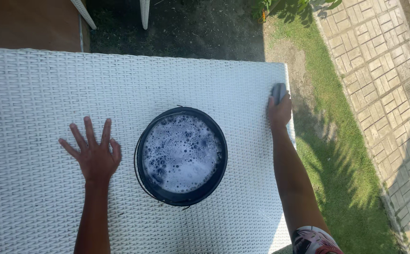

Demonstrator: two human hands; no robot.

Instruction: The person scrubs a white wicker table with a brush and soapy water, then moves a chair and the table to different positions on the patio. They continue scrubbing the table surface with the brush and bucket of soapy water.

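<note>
Looking straight down at a white woven table (35,84) in bright sun. Left hand (94,153) lying flat on the weave, palm down, fingers spread wide and pointing away, forearm running straight back toward the body; holding nothing. Right hand (279,110) reaching out with the arm almost fully extended, curled closed around a dark grey sponge (277,91), pressing it against the table's far right edge. Standing between the two hands, touching neither: a dark round bucket (181,156) full of soapy, foaming water, thin wire handle folded down along its rim. Beyond the table edge, grass (336,155) and a paved path (383,61) lying in sunlight.
</note>
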